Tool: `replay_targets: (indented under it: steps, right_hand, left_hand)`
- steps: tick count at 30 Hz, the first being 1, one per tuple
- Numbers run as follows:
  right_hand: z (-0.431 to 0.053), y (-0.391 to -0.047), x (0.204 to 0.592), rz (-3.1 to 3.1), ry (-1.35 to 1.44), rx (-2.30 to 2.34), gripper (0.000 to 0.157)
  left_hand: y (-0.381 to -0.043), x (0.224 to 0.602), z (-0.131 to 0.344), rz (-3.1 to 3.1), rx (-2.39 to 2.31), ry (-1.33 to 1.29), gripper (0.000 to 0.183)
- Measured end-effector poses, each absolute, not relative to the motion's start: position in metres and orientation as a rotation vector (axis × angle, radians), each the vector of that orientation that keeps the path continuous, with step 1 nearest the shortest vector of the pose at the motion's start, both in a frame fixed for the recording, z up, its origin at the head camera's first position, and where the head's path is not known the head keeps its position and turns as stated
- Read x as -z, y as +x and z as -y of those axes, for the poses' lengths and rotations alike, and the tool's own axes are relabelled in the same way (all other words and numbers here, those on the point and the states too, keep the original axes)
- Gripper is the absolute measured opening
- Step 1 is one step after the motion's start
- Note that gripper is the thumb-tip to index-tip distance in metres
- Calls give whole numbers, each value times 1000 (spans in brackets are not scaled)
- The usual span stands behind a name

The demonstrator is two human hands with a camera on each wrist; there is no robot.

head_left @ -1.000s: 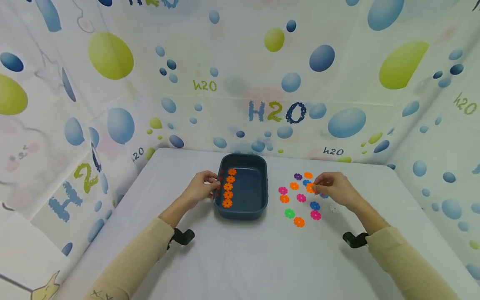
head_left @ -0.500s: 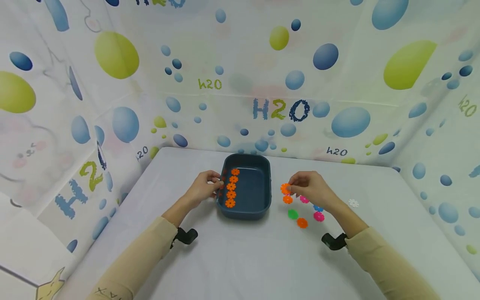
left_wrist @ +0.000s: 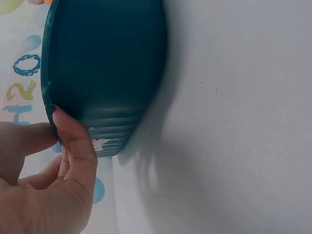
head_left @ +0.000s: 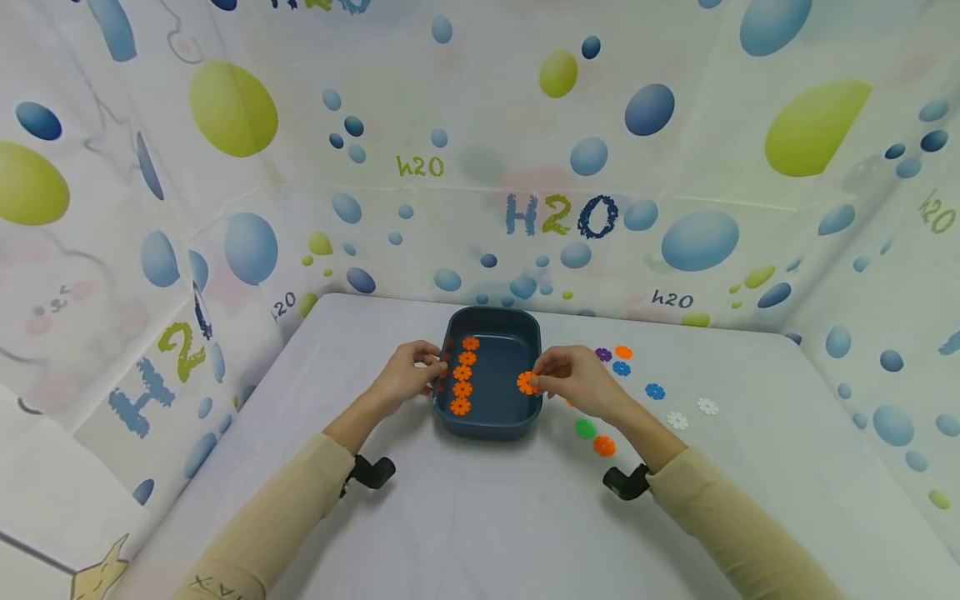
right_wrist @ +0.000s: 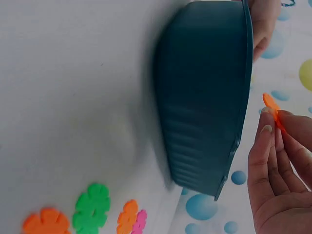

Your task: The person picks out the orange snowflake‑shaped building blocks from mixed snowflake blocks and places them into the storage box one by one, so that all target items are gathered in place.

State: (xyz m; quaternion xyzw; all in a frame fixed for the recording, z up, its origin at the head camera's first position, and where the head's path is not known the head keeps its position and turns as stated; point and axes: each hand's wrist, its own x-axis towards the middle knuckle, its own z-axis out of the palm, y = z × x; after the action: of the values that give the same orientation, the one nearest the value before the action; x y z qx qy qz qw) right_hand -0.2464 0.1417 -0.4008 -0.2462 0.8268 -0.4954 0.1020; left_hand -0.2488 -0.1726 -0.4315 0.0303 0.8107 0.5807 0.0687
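Observation:
A dark blue-green rectangular bin (head_left: 497, 430) stands on the table. Along its left side inside, several orange flower-shaped pieces (head_left: 462, 389) form a column. My left hand (head_left: 405, 379) pinches the bin's left rim between thumb and fingers, as the left wrist view also shows. Over the bin's right rim, my right hand (head_left: 581, 382) pinches one orange flower-shaped piece (head_left: 527, 382) by its edge. In the right wrist view that piece (right_wrist: 271, 107) is seen nearly edge-on between thumb and fingertips, above the rim level.
Loose flower-shaped pieces lie right of the bin: green (head_left: 585, 428), orange (head_left: 603, 446), blue (head_left: 655, 391), purple (head_left: 603, 355) and white (head_left: 707, 406). My right hand and forearm hide some of them. A patterned curtain (head_left: 480, 167) rises behind the white-covered table (head_left: 480, 517).
My right hand has carried the orange flower-shaped piece leftward from the loose pieces to the bin's right rim. My left hand keeps its hold on the left rim.

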Motion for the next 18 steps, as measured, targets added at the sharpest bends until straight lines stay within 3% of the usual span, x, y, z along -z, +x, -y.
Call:
replay_targets:
  steps: [18]
  right_hand:
    - [-101,-250,401,-2481,-904,1382,4]
  left_hand:
    - [-237,422,169,-2428,-1723,51,34]
